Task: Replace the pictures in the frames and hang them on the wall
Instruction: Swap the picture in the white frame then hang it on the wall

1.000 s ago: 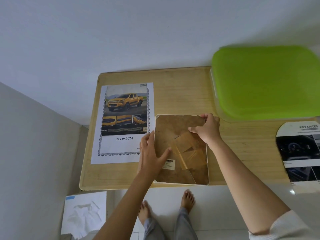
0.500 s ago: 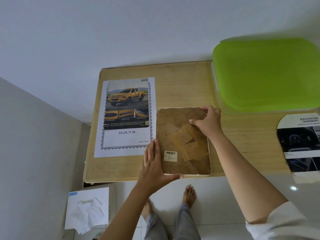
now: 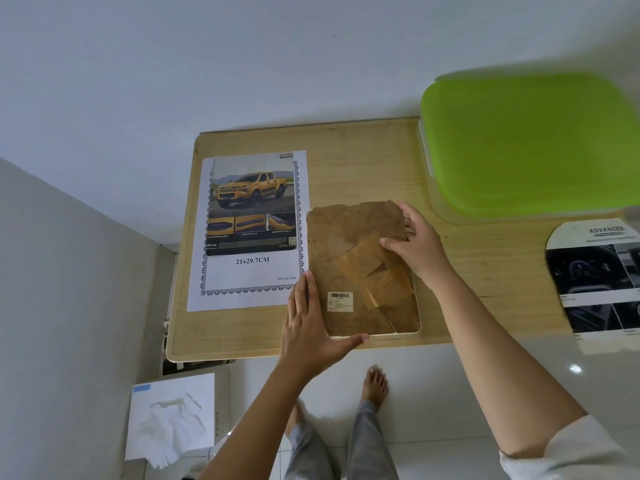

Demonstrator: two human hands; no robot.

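A picture frame (image 3: 398, 336) lies face down near the front edge of the wooden table (image 3: 363, 161); only its white rim shows. Its brown backing board (image 3: 346, 244) carries a taped stand and a barcode sticker. My left hand (image 3: 311, 327) clamps the frame's near left corner, fingers along the left side and thumb along the front edge. My right hand (image 3: 419, 244) grips the board's far right edge, and the board's far end sits slightly out of the frame. A yellow truck print (image 3: 252, 230) lies flat to the left, touching the frame.
A box with a green lid (image 3: 526, 143) stands at the table's back right. A second car print (image 3: 595, 275) hangs over the table's front right edge. A white tissue box (image 3: 173, 417) sits on the floor at the left. My bare feet are below the table edge.
My left hand slid off the backing board to the frame's near left corner. My right hand stayed on the far right edge, and the board's far end has come up a little.
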